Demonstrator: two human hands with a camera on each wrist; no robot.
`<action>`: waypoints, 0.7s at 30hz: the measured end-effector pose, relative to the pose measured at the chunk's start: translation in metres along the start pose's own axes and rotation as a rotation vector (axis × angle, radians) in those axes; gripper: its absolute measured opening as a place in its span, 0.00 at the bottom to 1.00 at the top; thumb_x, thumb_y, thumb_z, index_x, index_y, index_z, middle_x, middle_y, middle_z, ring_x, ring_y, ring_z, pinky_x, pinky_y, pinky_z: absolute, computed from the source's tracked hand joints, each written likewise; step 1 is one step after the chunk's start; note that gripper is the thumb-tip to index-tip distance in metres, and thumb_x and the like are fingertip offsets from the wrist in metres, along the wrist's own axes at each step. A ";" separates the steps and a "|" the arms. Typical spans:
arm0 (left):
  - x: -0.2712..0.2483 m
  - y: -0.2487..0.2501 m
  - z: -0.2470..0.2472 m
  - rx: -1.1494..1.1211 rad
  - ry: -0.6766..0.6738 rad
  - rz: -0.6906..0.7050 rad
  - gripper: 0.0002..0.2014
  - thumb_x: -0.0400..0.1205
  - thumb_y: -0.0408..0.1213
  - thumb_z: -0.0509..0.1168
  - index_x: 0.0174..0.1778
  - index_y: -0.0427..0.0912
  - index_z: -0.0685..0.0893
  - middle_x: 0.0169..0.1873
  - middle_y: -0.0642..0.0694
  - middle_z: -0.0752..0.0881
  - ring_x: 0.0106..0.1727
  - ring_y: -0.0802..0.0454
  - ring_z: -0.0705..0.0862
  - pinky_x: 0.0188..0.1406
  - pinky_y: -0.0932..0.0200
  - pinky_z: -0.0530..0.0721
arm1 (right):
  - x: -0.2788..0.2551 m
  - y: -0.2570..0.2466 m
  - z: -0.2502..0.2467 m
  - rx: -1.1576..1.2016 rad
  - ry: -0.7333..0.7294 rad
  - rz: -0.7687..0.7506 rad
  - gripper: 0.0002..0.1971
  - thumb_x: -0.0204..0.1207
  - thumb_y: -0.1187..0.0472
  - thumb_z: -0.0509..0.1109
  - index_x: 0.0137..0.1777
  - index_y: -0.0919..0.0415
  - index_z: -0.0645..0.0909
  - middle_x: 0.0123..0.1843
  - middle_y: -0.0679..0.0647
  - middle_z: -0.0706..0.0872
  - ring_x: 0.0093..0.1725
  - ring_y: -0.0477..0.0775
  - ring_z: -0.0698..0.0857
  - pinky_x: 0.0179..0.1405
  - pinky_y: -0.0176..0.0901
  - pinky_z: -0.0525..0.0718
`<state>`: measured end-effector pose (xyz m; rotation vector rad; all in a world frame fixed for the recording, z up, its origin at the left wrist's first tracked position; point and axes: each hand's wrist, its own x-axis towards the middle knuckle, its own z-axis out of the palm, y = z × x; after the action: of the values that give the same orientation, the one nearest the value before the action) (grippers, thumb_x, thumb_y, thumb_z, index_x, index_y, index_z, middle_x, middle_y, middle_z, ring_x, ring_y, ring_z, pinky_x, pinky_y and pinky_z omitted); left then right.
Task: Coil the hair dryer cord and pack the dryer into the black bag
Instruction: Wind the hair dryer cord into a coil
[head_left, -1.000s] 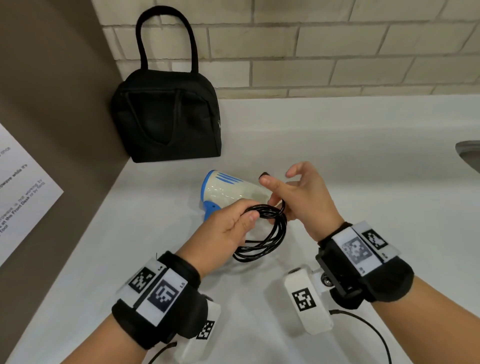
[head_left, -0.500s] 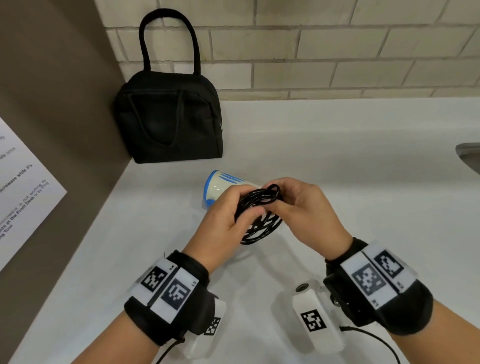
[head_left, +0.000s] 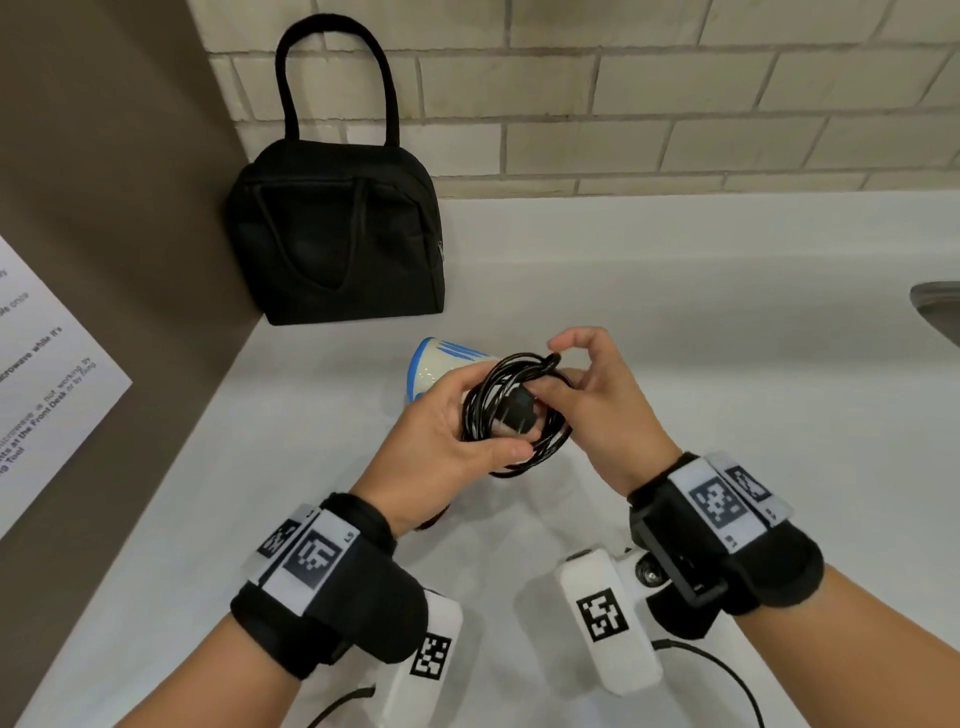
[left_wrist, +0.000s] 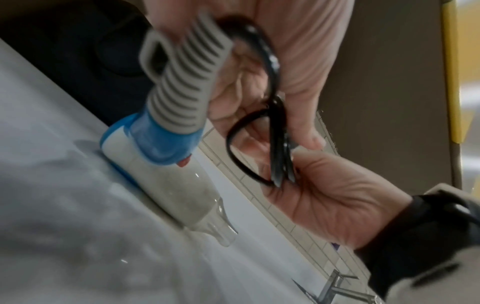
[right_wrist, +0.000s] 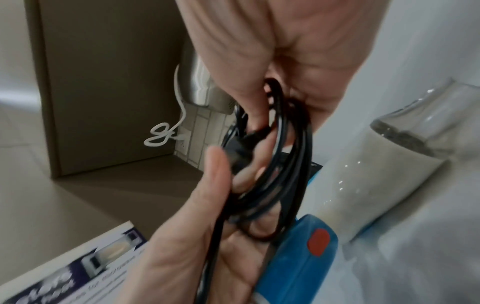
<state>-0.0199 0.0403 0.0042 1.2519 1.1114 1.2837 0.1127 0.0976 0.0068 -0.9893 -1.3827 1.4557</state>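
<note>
A black bag (head_left: 337, 234) stands zipped at the back left corner, its handles up against the wall. In front of it the white and blue hair dryer (head_left: 441, 361) lies on the white counter (head_left: 675, 338), its grey ribbed handle (left_wrist: 187, 82) rising toward my left hand. My left hand (head_left: 447, 441) grips the coiled black cord (head_left: 514, 410) between thumb and fingers. My right hand (head_left: 587, 395) pinches the cord's end by the plug (head_left: 519, 413) at the middle of the coil. The coil (right_wrist: 272, 185) also shows between both hands, above the dryer's blue part (right_wrist: 298, 257).
A brown side panel with a printed paper sign (head_left: 47, 374) closes the left. Tiled wall runs behind the counter. A sink edge (head_left: 940, 306) shows at far right. A white cable (right_wrist: 166, 133) hangs at an outlet on the far wall.
The loose hanging coil has been gathered up between both hands. My right hand has closed in from open fingers and brought the plug end across the coil's middle.
</note>
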 end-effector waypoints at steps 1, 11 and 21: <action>-0.001 0.000 -0.001 -0.004 -0.021 -0.010 0.27 0.68 0.16 0.69 0.57 0.48 0.78 0.46 0.53 0.88 0.47 0.61 0.87 0.49 0.68 0.84 | 0.000 0.000 -0.002 0.007 -0.039 0.035 0.14 0.73 0.75 0.64 0.44 0.53 0.69 0.30 0.62 0.79 0.20 0.47 0.78 0.20 0.35 0.79; -0.004 -0.001 -0.018 -0.056 -0.196 -0.143 0.18 0.70 0.24 0.67 0.55 0.42 0.81 0.44 0.46 0.92 0.49 0.52 0.89 0.47 0.64 0.84 | -0.001 -0.005 -0.016 -0.139 -0.217 0.011 0.05 0.70 0.70 0.70 0.34 0.64 0.78 0.21 0.48 0.85 0.23 0.42 0.82 0.28 0.28 0.80; 0.001 0.004 -0.006 -0.038 0.125 -0.037 0.09 0.63 0.36 0.69 0.37 0.39 0.81 0.16 0.51 0.84 0.21 0.62 0.80 0.27 0.71 0.82 | -0.023 0.009 -0.001 -0.693 -0.216 -0.515 0.32 0.68 0.55 0.60 0.74 0.53 0.59 0.60 0.48 0.72 0.60 0.42 0.73 0.61 0.25 0.69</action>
<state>-0.0265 0.0411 0.0075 1.1307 1.1876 1.3639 0.1198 0.0760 -0.0030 -0.7921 -2.1842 0.7122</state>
